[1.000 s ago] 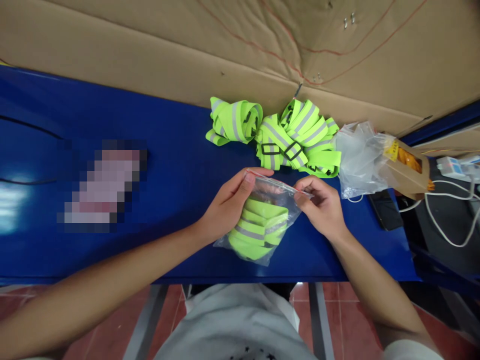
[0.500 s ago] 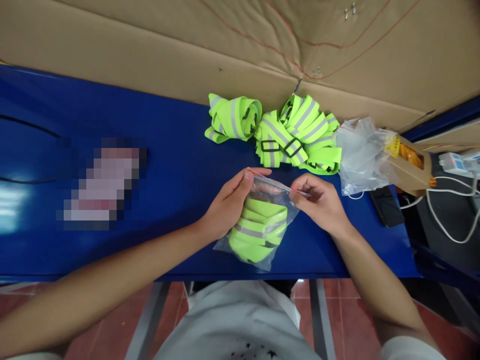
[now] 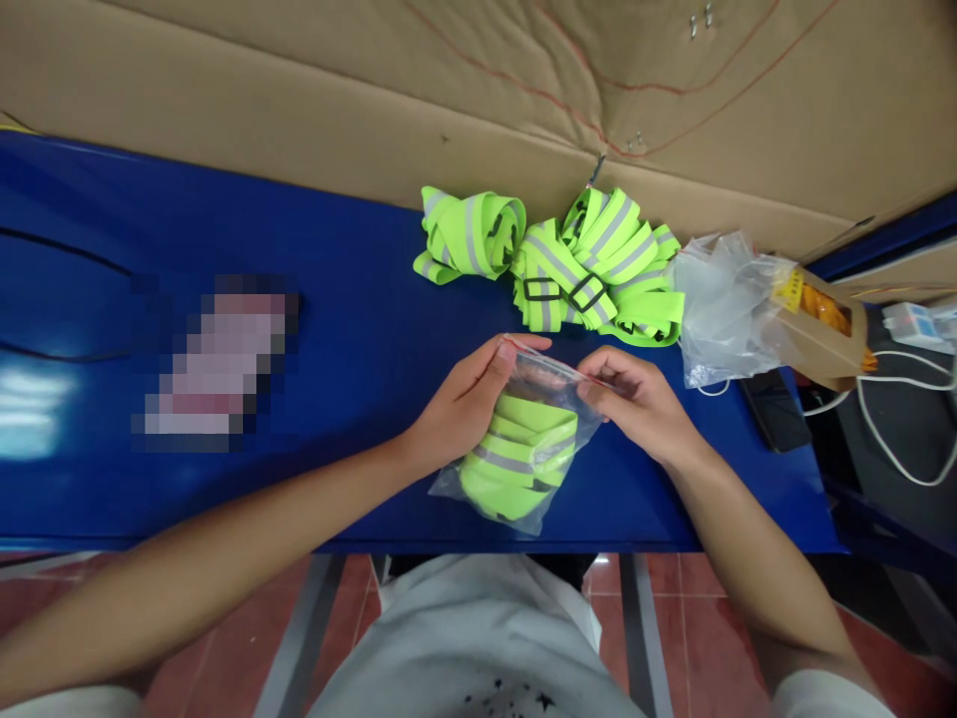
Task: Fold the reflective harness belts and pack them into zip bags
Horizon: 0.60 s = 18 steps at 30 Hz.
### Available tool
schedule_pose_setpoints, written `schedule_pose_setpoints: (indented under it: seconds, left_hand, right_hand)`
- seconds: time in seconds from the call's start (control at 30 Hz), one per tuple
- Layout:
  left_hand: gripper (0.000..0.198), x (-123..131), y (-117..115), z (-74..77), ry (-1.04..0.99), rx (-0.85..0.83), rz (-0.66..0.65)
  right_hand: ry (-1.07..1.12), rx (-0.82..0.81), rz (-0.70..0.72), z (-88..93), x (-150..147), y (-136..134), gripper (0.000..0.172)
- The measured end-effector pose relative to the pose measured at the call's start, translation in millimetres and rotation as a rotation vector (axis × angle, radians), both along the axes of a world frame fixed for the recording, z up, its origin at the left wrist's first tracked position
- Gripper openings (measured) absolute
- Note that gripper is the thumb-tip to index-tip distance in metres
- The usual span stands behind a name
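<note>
Clear bag [image 3: 587,424] (strap [image 3: 517,461] inside) sits between left fingers [image 3: 503,361] and right fingers [image 3: 604,399] pinching its top

Carries a pixelated item [image 3: 220,364] toward the left of the worktop [image 3: 351,299], black cable [image 3: 67,245] beside it. Holds a dark phone [image 3: 776,413] near the right edge, a cardboard box [image 3: 841,367] behind it. Meets brown sheeting [image 3: 261,90] along the back edge.

The left hand [image 3: 473,394] pinches a clear bag [image 3: 589,421] at the left end of its red-lined top edge; the right hand [image 3: 632,397] pinches that edge farther right. Inside lies a folded yellow-green strap [image 3: 515,461]. At the far side of the blue table [image 3: 359,319] sit more straps [image 3: 590,269], then plastic bags [image 3: 718,324] and a box [image 3: 818,351] rightward. A phone [image 3: 779,417] lies near the right end.
</note>
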<state>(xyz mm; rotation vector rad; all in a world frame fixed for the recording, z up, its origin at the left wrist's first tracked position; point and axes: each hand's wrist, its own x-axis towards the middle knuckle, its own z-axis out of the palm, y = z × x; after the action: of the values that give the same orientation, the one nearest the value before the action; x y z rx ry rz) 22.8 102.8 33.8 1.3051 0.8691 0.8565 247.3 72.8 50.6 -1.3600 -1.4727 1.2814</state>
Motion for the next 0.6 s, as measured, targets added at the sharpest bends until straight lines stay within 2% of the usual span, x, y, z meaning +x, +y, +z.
schedule_pose_setpoints:
  seconds: [0.2,0.33,0.6]
  left_hand:
    - [0.047,0.0,-1.6,3.7,0.032,0.019,-0.074]
    - [0.048,0.4,-2.7,1.1,0.050,0.018,-0.129]
    - [0.045,1.5,-3.6,1.1,0.065,0.036,-0.169]
  right_hand:
    - [-0.051,0.058,-0.002,-2.9,-1.5,0.4,0.020]
    - [-0.046,0.003,0.065,-4.2,-2.3,-0.3,0.015]
    - [-0.072,-0.033,0.093,-6.0,-4.1,-1.9,0.023]
